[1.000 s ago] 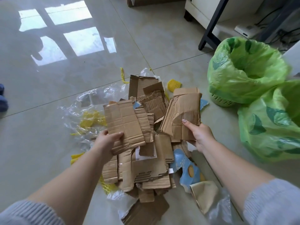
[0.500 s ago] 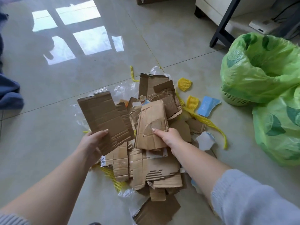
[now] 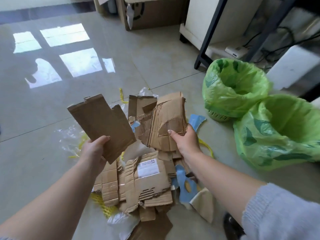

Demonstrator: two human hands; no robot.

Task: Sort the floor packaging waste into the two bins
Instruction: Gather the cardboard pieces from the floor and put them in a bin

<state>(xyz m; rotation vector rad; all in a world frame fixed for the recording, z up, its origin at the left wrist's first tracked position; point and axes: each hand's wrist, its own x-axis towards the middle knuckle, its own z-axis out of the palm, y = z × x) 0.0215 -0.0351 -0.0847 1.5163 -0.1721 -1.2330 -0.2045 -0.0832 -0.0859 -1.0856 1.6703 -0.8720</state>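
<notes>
Fingers of the left hand (image 3: 94,148) curl round a notched cardboard sheet (image 3: 102,123) at centre-left; the right hand (image 3: 186,140) grips a creased cardboard piece (image 3: 168,122) at centre. Below them we note the waste pile (image 3: 143,184) unsorted. At right, both green-lined bins (image 3: 233,87) appear empty; we judge sorting barely begun.

A home or small office room: glossy tiled floor (image 3: 52,118) mirroring a window at ten o'clock, white cabinet (image 3: 199,19), black desk leg (image 3: 210,33), and cables (image 3: 256,38) at one o'clock.
</notes>
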